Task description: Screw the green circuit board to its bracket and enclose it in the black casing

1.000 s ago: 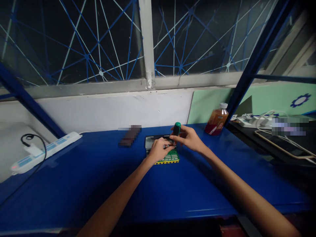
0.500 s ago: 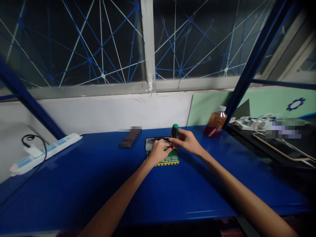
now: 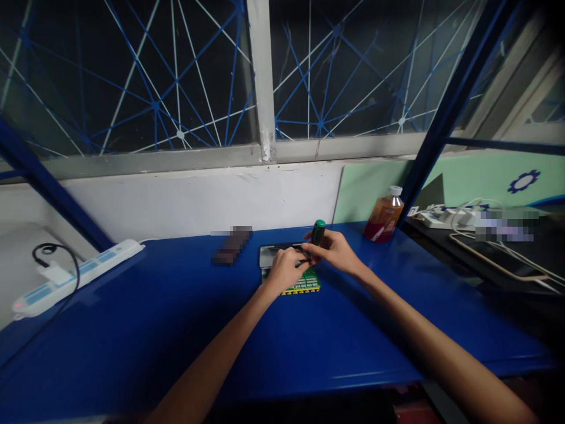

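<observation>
A flat green circuit board [image 3: 312,281] lies on the smooth blue surface [image 3: 344,335] straight ahead of the person, with a shallow black-and-grey rectangular case [image 3: 266,257] at its far side; whether the two are joined is hidden by the fingers. The bare left hand [image 3: 286,268] rests palm down across both, probably to keep them from sliding, its fingertips reaching toward the tool; whether they pinch anything cannot be told. The bare right hand [image 3: 333,250] has thumb and fingers closed on a black screwdriver-like tool with a rounded green cap [image 3: 318,231]. It stands almost upright, a stance that would send pressure straight down; its tip is out of sight behind the fingers.

What shows of the board is its near part: rows of small pale rectangles, then a bright yellow strip [image 3: 302,290] with dark notches along the edge facing the person.

Left of the case, apart from it, lies a dark oblong object [image 3: 232,246], blurred into blocks. A clear plastic bottle of orange-brown drink with a white cap [image 3: 385,215] stands at the back right, out of the arms' way. Far left is a long white-and-blue power strip [image 3: 88,275] with a black cable plugged in.
</observation>
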`<state>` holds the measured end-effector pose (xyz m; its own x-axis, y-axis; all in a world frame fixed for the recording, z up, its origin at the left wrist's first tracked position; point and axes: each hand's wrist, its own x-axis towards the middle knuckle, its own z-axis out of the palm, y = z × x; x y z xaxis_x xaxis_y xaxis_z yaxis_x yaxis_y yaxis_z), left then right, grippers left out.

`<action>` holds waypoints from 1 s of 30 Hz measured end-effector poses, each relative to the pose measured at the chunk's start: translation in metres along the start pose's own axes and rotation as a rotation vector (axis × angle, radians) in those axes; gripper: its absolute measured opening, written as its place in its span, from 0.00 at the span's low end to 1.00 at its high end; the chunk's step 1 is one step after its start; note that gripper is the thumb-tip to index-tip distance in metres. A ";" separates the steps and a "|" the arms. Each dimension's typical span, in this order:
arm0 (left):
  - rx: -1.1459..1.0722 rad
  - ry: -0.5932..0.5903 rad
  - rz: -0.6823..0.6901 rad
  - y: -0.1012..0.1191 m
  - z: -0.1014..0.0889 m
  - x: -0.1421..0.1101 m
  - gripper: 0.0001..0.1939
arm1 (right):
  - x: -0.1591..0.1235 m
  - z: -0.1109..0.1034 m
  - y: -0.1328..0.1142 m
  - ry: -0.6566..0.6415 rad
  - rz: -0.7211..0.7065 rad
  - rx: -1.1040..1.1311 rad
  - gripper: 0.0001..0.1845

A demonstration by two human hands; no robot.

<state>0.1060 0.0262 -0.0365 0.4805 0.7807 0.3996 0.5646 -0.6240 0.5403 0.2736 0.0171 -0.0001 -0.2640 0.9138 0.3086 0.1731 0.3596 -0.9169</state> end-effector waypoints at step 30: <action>-0.088 -0.023 0.108 0.000 -0.001 -0.003 0.08 | 0.000 0.001 -0.001 -0.050 -0.027 0.077 0.16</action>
<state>0.1036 0.0240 -0.0366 0.5511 0.7072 0.4428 0.4481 -0.6985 0.5579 0.2725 0.0162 0.0003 -0.3153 0.8927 0.3220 0.0924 0.3666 -0.9258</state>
